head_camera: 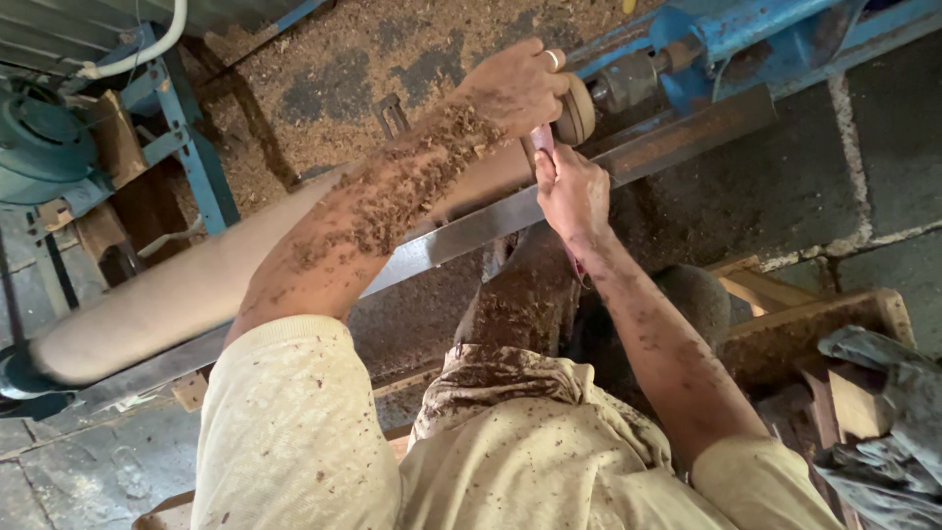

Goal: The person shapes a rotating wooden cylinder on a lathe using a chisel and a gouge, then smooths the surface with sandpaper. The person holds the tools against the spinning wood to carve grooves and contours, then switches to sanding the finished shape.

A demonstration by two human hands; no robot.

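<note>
Biggest thing in my view is the blue lathe frame (746, 29), running from beyond my left hand off to the far side of both hands. Mounted along it is a long pale wooden spindle (167, 294), a smooth turned cylinder that passes under my left forearm and ends just past my left hand at a rounded wooden end (577, 110) pressed against the lathe's metal centre (628, 80). Just on the near side of the spindle lies the long flat steel tool rest (471, 228), running parallel to the wood and crossing beneath both wrists.

Beyond my hands the floor is covered in a bed of sawdust (392, 49). Well off to the left of my left arm sits a teal electric motor (39, 147). To the right of my right arm stands a rough wooden stool frame (814, 324) with a grey cloth (883, 412) draped on it.

My left hand (515, 86) is laid over the top of the spindle near its rounded end, fingers curled around the wood, a ring on one finger; the forearm is thick with wood shavings. My right hand (572, 194) is just beside it, almost touching, closed on the pink handle of a turning tool (543, 139) whose tip points up at the wood; the tip itself is hidden between my hands.
</note>
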